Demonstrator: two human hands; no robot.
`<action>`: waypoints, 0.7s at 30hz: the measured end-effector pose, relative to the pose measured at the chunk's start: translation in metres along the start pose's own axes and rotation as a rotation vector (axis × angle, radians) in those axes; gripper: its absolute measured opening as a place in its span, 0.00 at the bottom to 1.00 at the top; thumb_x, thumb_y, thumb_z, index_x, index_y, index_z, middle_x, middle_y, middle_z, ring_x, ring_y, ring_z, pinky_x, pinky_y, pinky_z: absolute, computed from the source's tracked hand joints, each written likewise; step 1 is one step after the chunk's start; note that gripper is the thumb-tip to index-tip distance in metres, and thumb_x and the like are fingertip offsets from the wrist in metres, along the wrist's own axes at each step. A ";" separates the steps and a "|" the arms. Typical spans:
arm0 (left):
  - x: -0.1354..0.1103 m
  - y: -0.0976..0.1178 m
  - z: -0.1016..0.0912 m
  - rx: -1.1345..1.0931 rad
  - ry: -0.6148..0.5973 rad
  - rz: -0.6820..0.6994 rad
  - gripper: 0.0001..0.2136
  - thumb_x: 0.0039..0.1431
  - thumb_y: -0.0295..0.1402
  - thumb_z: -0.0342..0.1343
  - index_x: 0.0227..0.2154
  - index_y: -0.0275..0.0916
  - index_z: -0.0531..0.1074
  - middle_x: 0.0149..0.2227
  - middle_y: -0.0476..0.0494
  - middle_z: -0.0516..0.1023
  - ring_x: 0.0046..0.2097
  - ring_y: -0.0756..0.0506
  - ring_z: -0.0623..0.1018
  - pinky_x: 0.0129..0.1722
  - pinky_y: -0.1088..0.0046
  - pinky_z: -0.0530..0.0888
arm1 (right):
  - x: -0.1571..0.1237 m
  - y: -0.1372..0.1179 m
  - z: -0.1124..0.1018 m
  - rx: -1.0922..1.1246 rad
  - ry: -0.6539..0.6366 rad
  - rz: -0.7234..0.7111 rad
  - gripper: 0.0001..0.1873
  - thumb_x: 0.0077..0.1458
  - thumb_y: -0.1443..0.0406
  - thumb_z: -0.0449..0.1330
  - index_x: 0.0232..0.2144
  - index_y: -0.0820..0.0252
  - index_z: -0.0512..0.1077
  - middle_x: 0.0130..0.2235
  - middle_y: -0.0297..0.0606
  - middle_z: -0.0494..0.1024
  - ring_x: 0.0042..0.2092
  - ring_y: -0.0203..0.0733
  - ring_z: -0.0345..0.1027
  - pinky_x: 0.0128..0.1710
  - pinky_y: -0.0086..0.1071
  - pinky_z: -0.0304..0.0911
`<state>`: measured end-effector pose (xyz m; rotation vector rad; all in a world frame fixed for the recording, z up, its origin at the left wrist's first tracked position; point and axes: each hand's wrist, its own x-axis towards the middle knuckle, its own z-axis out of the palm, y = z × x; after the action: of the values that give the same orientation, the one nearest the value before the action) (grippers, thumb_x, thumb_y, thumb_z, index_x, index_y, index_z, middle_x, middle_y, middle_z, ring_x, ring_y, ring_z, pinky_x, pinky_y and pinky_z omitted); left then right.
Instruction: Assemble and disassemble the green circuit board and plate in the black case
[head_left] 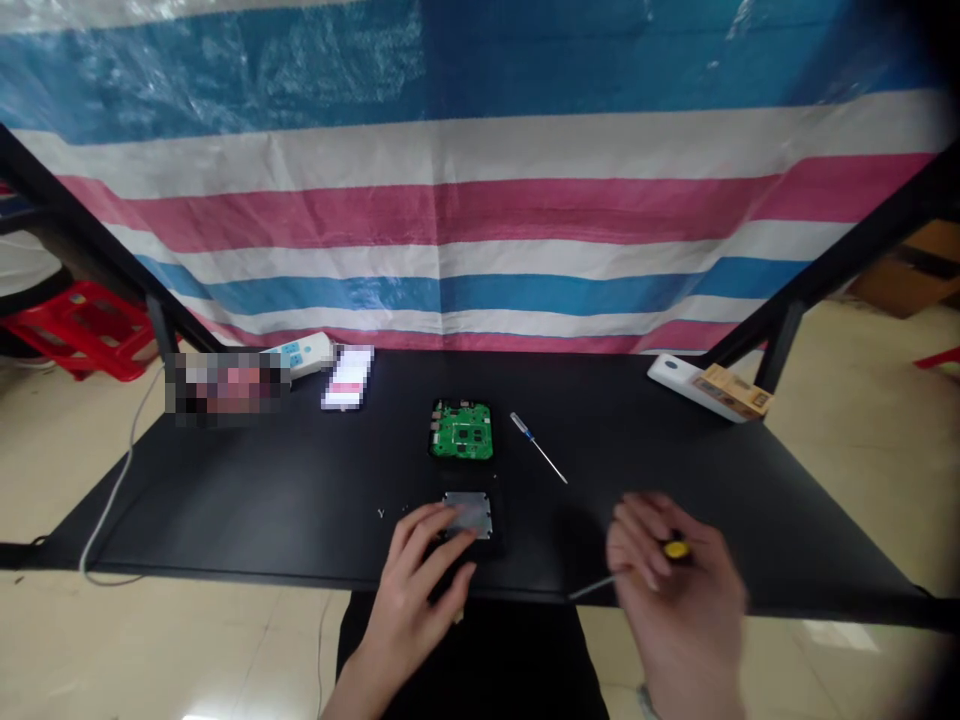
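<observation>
My left hand (424, 575) reaches over the near part of the table, fingers apart, its fingertips on a black cover with a silver metal plate (474, 513). On the right, my right hand (671, 570) is wrapped round a screwdriver (676, 549) with a yellow handle end; its thin shaft points left toward the table's front edge. That hand is blurred. Beyond the cover lies a green circuit board (463, 432) in a black case. A second screwdriver (531, 433), with a blue and clear handle, lies to the right of the board. Small screws (381, 513) lie left of the cover.
A phone with a lit screen (349, 378) and a white power strip (304, 356) are at the back left. At the back right, a small yellow box (735, 390) rests on a white strip-shaped object (686, 385). A striped sheet (442, 210) hangs behind the black table (300, 480).
</observation>
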<state>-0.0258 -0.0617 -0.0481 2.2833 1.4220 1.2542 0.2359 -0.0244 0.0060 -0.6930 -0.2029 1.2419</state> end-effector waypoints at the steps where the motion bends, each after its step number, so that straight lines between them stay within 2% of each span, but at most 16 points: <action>1: -0.001 0.000 -0.003 -0.013 0.065 -0.015 0.16 0.70 0.23 0.58 0.56 0.45 0.78 0.58 0.41 0.79 0.62 0.39 0.73 0.59 0.58 0.77 | 0.003 0.007 -0.002 0.005 0.023 0.056 0.08 0.54 0.66 0.70 0.32 0.60 0.74 0.28 0.27 0.67 0.23 0.28 0.59 0.20 0.22 0.62; 3: -0.005 -0.003 -0.014 -0.013 0.177 -0.069 0.15 0.70 0.23 0.57 0.53 0.46 0.79 0.54 0.43 0.80 0.58 0.41 0.76 0.57 0.60 0.76 | 0.009 0.019 -0.008 0.000 0.106 0.102 0.11 0.49 0.62 0.70 0.29 0.59 0.72 0.28 0.28 0.67 0.26 0.30 0.63 0.23 0.24 0.66; 5: -0.011 -0.011 -0.029 0.034 0.247 -0.154 0.14 0.70 0.24 0.58 0.52 0.46 0.79 0.50 0.44 0.81 0.54 0.42 0.78 0.55 0.61 0.76 | 0.014 0.027 -0.012 -0.037 0.158 0.022 0.14 0.49 0.54 0.68 0.28 0.58 0.72 0.31 0.33 0.70 0.32 0.36 0.69 0.30 0.30 0.72; 7: -0.015 -0.021 -0.045 0.089 0.278 -0.269 0.11 0.70 0.27 0.59 0.51 0.46 0.79 0.49 0.44 0.81 0.51 0.42 0.79 0.51 0.64 0.76 | 0.019 0.028 -0.015 -0.088 0.095 -0.044 0.20 0.50 0.49 0.66 0.25 0.59 0.71 0.30 0.34 0.68 0.32 0.38 0.67 0.30 0.32 0.71; 10: -0.014 -0.037 -0.062 0.099 0.215 -0.398 0.07 0.71 0.32 0.60 0.49 0.45 0.80 0.46 0.45 0.81 0.44 0.44 0.80 0.41 0.68 0.76 | 0.023 0.027 -0.017 -0.161 -0.046 -0.041 0.26 0.52 0.44 0.64 0.21 0.58 0.67 0.24 0.28 0.58 0.26 0.34 0.56 0.23 0.28 0.60; 12: -0.009 -0.045 -0.063 0.136 0.119 -0.372 0.08 0.71 0.34 0.60 0.49 0.46 0.80 0.46 0.45 0.81 0.45 0.43 0.79 0.41 0.67 0.76 | 0.024 0.027 -0.017 -0.189 -0.057 -0.048 0.28 0.55 0.43 0.63 0.19 0.58 0.65 0.22 0.26 0.55 0.24 0.33 0.52 0.22 0.27 0.56; 14: -0.003 -0.049 -0.058 0.209 0.051 -0.297 0.09 0.71 0.34 0.61 0.51 0.47 0.80 0.50 0.44 0.81 0.50 0.41 0.78 0.48 0.62 0.76 | 0.024 0.029 -0.017 -0.194 -0.029 -0.082 0.28 0.56 0.44 0.63 0.19 0.58 0.65 0.22 0.26 0.55 0.24 0.33 0.52 0.22 0.27 0.55; 17: 0.005 -0.052 -0.049 0.303 0.017 -0.216 0.09 0.70 0.32 0.61 0.50 0.47 0.81 0.57 0.42 0.79 0.56 0.37 0.75 0.55 0.55 0.74 | 0.025 0.032 -0.017 -0.200 -0.008 -0.117 0.27 0.57 0.44 0.62 0.20 0.58 0.66 0.23 0.27 0.56 0.25 0.33 0.54 0.23 0.27 0.55; 21: 0.007 -0.055 -0.045 0.312 -0.028 -0.202 0.06 0.71 0.32 0.60 0.45 0.46 0.81 0.57 0.43 0.79 0.57 0.36 0.75 0.55 0.53 0.73 | 0.025 0.032 -0.017 -0.196 -0.013 -0.109 0.27 0.56 0.45 0.63 0.20 0.58 0.66 0.23 0.27 0.56 0.24 0.32 0.54 0.23 0.28 0.53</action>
<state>-0.0935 -0.0390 -0.0451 2.2543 1.8989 0.9965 0.2276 -0.0028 -0.0312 -0.8318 -0.3726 1.1317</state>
